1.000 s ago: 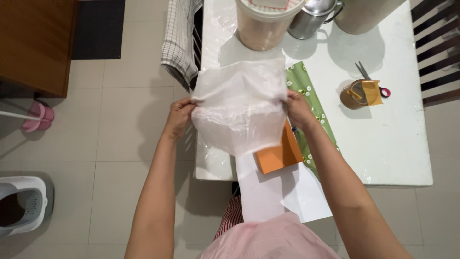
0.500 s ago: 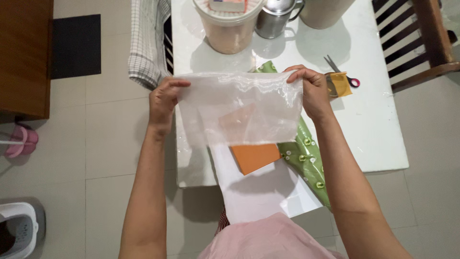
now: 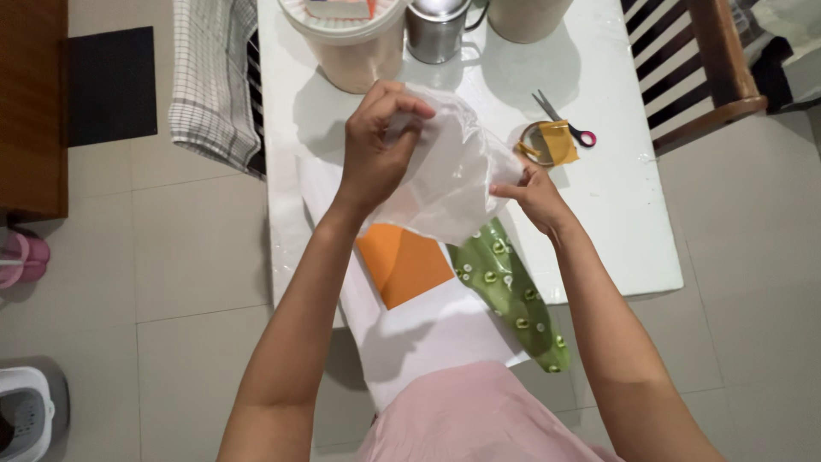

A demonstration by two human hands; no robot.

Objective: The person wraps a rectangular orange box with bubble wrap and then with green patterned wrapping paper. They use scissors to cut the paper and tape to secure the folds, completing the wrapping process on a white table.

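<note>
Item: thin translucent white plastic bag [image 3: 445, 184], centre frame above the white bench [image 3: 616, 214]; stretched flat half a second ago, now bunched. Left hand [image 3: 376, 145] fingers pinched on its top (right hand [image 3: 534, 192] fingers grip its edge); folding or opening appears under way.

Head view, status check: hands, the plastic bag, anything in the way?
Left hand pinching clear plastic bag at top; right hand gripping its right edge. Bag held crumpled above white table. Orange sheet and green patterned roll lie beneath, apart from bag.
</note>
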